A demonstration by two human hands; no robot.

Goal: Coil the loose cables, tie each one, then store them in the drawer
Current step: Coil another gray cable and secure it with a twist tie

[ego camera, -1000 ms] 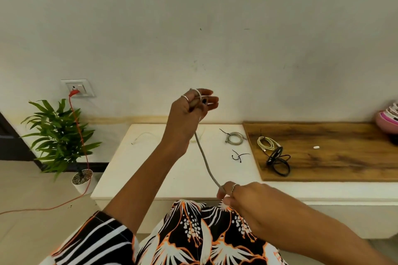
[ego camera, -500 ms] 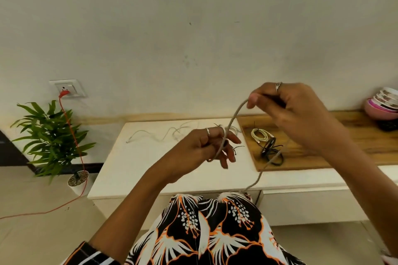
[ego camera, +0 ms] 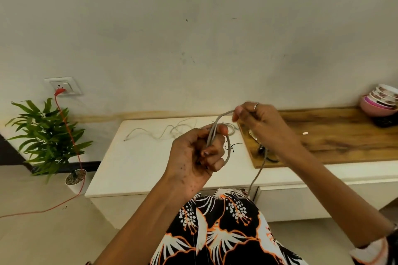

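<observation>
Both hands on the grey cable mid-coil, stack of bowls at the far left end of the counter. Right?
Not quite. The head view shows the stack of bowls at the far right end. The rest holds: left hand and right hand both hold the grey cable.

A plain off-white wall point(ego camera: 193, 38) backs a low white cabinet point(ego camera: 137, 163), with beige floor point(ego camera: 43, 232) at left.

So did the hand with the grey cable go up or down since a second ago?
Yes. The right hand rose from below the white cabinet edge to above the wooden board, pinching the grey cable held by the left hand.
</observation>
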